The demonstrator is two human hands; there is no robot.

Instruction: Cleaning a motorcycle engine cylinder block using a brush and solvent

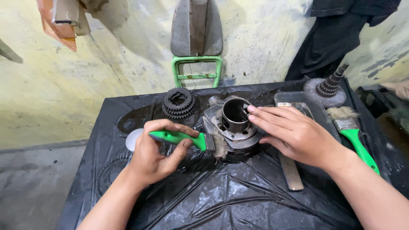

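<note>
Cylinder brushing at black-covered table

Cylinder, grey metal, with dark round bore and finned flanged base (235, 121), stands upright near the middle of the table (238, 200), which is draped in wet, creased black plastic sheeting.

Right hand (294, 134) lies flat over the cylinder's right side, fingers stretched out, fingertips (252, 110) touching the rim of the bore. Grip released; it presses rather than grasps.

Left hand (155, 151) is clenched round the green plastic handle of a paintbrush with metal ferrule and pale grimy bristles (191, 139). Bristles touch the cylinder's lower left flank.

Just behind the cylinder on the left: dark stacked gear cluster (179, 103). Small white round disc (133, 139) lies beside the left hand, partly hidden by it.

Right of the cylinder: clear shallow plastic tray (313, 104), partly under the right hand. Flat grey metal strip (291, 172) shows below that hand. Second green-handled paintbrush (351, 132) lies unheld near the right edge. Geared shaft on a round grey plate (329, 89) sits at the far right corner.

Beyond the table: stained yellowish wall (106, 76), green metal frame (197, 70) leaning against it, dark cloth hanging (336, 34).
</note>
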